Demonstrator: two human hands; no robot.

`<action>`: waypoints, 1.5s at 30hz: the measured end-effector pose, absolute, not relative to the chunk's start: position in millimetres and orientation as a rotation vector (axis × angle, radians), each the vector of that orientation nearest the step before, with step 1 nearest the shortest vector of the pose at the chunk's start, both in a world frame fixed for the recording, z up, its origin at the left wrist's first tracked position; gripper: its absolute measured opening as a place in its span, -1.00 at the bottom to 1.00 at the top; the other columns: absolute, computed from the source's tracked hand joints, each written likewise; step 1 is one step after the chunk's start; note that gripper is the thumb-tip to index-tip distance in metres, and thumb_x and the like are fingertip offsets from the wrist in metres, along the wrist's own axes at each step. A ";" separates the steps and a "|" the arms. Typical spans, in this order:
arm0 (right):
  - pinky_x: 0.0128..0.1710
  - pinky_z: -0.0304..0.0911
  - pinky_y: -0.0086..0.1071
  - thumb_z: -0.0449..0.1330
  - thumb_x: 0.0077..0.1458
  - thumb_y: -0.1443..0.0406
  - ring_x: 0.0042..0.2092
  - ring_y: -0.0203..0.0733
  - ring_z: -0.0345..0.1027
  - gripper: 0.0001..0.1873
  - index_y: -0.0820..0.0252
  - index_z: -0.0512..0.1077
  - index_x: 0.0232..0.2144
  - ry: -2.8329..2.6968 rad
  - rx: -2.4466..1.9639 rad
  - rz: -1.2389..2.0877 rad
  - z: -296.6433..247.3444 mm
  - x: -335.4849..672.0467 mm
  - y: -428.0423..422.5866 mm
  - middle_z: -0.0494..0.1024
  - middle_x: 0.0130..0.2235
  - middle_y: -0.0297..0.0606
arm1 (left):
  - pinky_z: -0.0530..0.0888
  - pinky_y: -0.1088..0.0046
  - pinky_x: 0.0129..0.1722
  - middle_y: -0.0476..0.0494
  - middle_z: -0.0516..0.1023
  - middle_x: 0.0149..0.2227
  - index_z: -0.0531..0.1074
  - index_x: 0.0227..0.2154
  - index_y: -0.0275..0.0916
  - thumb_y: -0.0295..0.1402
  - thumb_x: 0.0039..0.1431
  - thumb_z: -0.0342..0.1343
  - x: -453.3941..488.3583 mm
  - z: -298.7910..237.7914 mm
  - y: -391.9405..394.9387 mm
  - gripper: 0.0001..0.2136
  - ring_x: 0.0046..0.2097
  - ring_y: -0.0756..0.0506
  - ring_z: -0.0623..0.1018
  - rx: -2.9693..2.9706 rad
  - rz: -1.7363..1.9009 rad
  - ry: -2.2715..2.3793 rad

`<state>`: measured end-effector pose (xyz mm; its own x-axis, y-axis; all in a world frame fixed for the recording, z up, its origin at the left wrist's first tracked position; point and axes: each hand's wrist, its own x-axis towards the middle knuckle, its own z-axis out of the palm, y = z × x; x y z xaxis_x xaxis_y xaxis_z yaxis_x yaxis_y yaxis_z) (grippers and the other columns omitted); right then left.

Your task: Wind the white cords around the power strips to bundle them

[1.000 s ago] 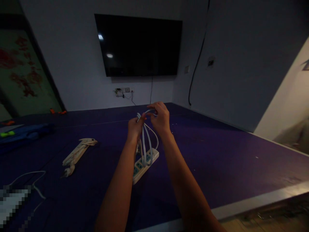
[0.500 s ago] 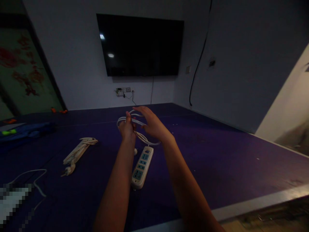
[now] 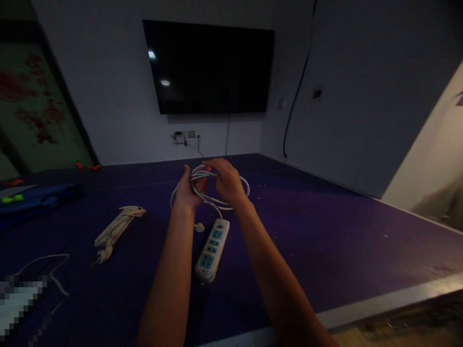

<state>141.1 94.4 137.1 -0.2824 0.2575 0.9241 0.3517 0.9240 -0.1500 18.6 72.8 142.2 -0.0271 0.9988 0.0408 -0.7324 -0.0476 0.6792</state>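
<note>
Loops of a white power cord [image 3: 217, 203] hang between my two hands above the purple surface. My left hand [image 3: 188, 193] supports the coil, thumb up, with the loops lying across its palm and fingers. From the right, my right hand [image 3: 228, 180] pinches the cord, its fingers bent over the top of the loops. Below them lies a white power strip [image 3: 213, 251] with blue-green sockets, and the cord runs into its far end. Its plug [image 3: 199, 227] rests on the surface just left of the strip.
Another power strip [image 3: 115, 231], its cord wrapped round it, lies to the left. Blue cloth [image 3: 43, 197] is at the far left. A thin white cable [image 3: 54, 272] lies near left. A television [image 3: 213, 70] hangs on the wall behind. The surface's pale edge [image 3: 361, 308] runs along the near right.
My left hand has opened more and turned palm inward. The fingers of my right hand have closed in on the cord, and a wider loop now shows to the right.
</note>
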 end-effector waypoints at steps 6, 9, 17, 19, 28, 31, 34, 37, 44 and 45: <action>0.08 0.13 -0.21 0.05 -0.02 0.50 0.07 -0.15 0.23 -0.42 0.09 0.26 0.09 -1.848 -0.527 -0.103 135.7 144.7 98.7 0.41 0.04 -0.19 | 0.20 0.65 -0.77 -0.05 0.54 -0.54 0.45 -0.49 -0.30 -0.25 0.13 0.03 8.5 145.7 71.4 -0.77 -0.67 0.10 0.40 0.564 1.624 0.520; 0.01 0.18 -0.22 0.18 -0.02 0.35 -0.01 -0.11 0.31 -0.56 0.16 0.38 -0.02 -1.869 -0.672 0.002 135.2 154.4 102.4 0.49 -0.05 -0.15 | 0.17 0.64 -0.77 -0.02 0.52 -0.58 0.41 -0.56 -0.29 -0.32 0.07 0.05 4.0 148.3 68.5 -0.81 -0.69 0.11 0.36 0.577 1.697 0.576; -0.68 0.04 -0.58 0.14 0.01 0.26 -0.71 -0.47 0.06 -0.77 0.27 0.41 -0.60 -1.836 -0.898 0.894 130.8 160.1 102.8 0.20 -0.76 -0.52 | 0.20 0.64 -0.72 -0.04 0.53 -0.54 0.42 -0.61 -0.30 -0.42 -0.22 0.16 -6.0 137.0 65.4 -0.94 -0.66 0.12 0.33 0.912 1.604 0.629; -0.73 -0.04 -0.60 0.21 -0.04 0.26 -0.72 -0.49 0.00 -0.84 0.27 0.43 -0.55 -1.729 -0.942 0.966 130.9 159.6 103.3 0.19 -0.75 -0.55 | 0.24 0.64 -0.69 -0.05 0.55 -0.49 0.44 -0.59 -0.29 -0.47 -0.28 0.18 -8.9 132.1 66.9 -0.92 -0.64 0.13 0.35 0.971 1.585 0.633; -0.65 0.24 -0.51 0.21 -0.02 0.44 -0.68 -0.39 0.23 -0.57 0.31 0.31 -0.04 -1.389 -0.843 1.264 142.4 175.6 95.6 0.44 -0.64 -0.42 | 0.30 0.62 -0.56 -0.02 0.51 -0.54 0.48 -0.56 -0.31 -0.47 -0.46 0.30 -3.8 117.8 86.8 -0.76 -0.56 0.10 0.41 1.118 1.745 0.882; -0.48 0.39 -0.42 -0.04 0.15 0.49 -0.55 -0.31 0.40 -0.60 0.30 0.19 0.05 -1.238 -0.691 1.420 144.5 173.4 93.0 0.50 -0.56 -0.32 | 0.29 0.62 -0.52 0.03 0.47 -0.59 0.49 -0.54 -0.30 -0.44 -0.43 0.30 0.9 115.7 92.2 -0.76 -0.55 0.11 0.40 1.119 1.897 0.867; -0.47 0.41 -0.44 -0.04 0.11 0.54 -0.54 -0.33 0.42 -0.58 0.28 0.20 0.03 -1.176 -0.658 1.520 139.1 166.8 98.7 0.51 -0.54 -0.32 | 0.30 0.61 -0.48 0.04 0.47 -0.59 0.48 -0.54 -0.28 -0.41 -0.40 0.31 2.0 115.4 95.4 -0.77 -0.53 0.10 0.41 1.126 2.003 0.863; -0.60 0.33 -0.52 0.12 0.03 0.52 -0.62 -0.39 0.33 -0.59 0.25 0.27 -0.04 -1.192 -0.733 1.508 128.7 161.0 109.4 0.52 -0.50 -0.36 | 0.29 0.61 -0.48 0.06 0.46 -0.59 0.47 -0.56 -0.27 -0.40 -0.40 0.31 -0.4 116.9 96.0 -0.79 -0.54 0.11 0.40 1.097 2.055 0.862; -0.45 0.38 -0.49 0.21 -0.04 0.43 -0.44 -0.32 0.46 -0.76 0.18 0.42 -0.24 -1.257 -0.636 1.644 118.5 152.1 118.1 0.56 -0.43 -0.32 | 0.30 0.62 -0.49 0.05 0.49 -0.55 0.46 -0.56 -0.26 -0.40 -0.42 0.33 2.2 122.0 92.7 -0.77 -0.54 0.12 0.39 1.052 1.995 0.773; -0.44 0.37 -0.49 0.22 -0.06 0.45 -0.44 -0.33 0.45 -0.75 0.19 0.42 -0.26 -1.237 -0.623 1.625 119.8 150.9 117.4 0.56 -0.44 -0.33 | 0.31 0.63 -0.48 0.05 0.50 -0.52 0.47 -0.53 -0.26 -0.40 -0.43 0.34 3.6 121.7 93.1 -0.73 -0.53 0.12 0.40 1.046 1.987 0.759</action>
<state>150.9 117.4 119.8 -0.4044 0.9024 0.1486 -0.3837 -0.0199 -0.9232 3.6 93.1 121.7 -0.3825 0.8271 0.4117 -0.3416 -0.5407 0.7687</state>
